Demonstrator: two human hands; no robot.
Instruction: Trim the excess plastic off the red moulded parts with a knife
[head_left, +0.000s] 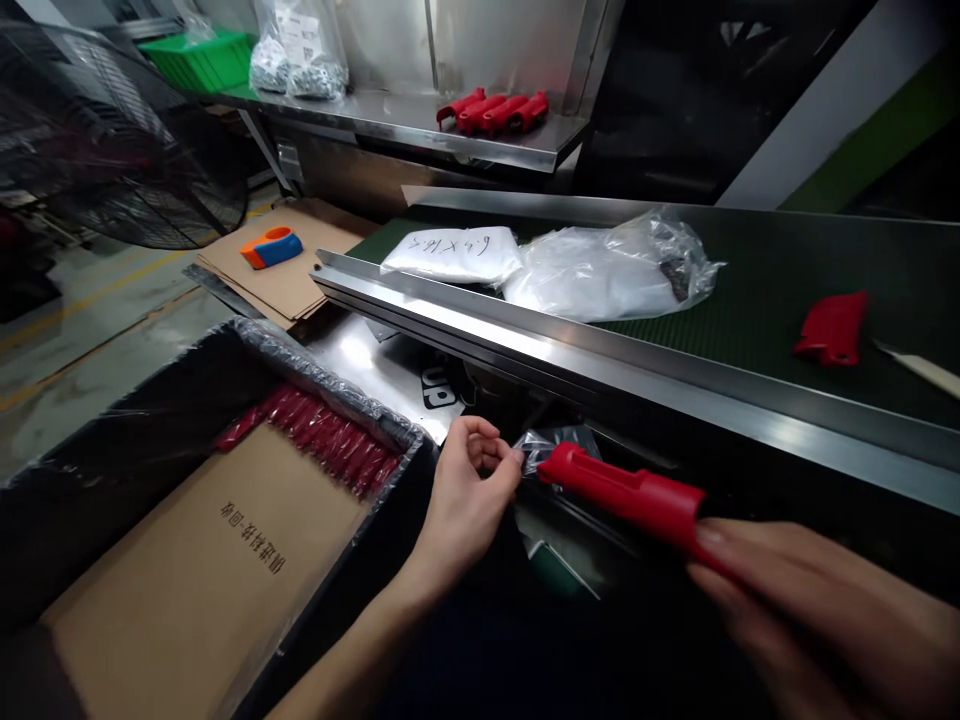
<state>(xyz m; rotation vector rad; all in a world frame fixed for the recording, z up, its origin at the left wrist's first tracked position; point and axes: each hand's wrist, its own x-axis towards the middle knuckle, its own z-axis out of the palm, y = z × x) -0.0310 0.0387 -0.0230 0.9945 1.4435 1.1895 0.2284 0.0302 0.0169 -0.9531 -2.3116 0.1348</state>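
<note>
In the middle of the head view, my left hand [472, 490] pinches the edge of a clear plastic bag [562, 440]. My right hand [817, 600], at the lower right, grips one end of a long red plastic housing [630, 492]. The housing's far tip points left and lies at the mouth of the bag, close to my left fingertips. How far the tip is inside the bag I cannot tell. To the left stands a black crate [150, 425] lined with plastic, where a row of bagged red parts [322, 435] lies along the far side beside a cardboard sheet [202, 570].
A conveyor [750, 260] with a metal rail crosses ahead, carrying white plastic packs [450, 255], a red part [832, 328] and a knife-like tool [926, 370]. Several red housings [495, 112] sit on the shelf behind. A tape cutter [271, 247] rests on cardboard; a fan [112, 130] stands left.
</note>
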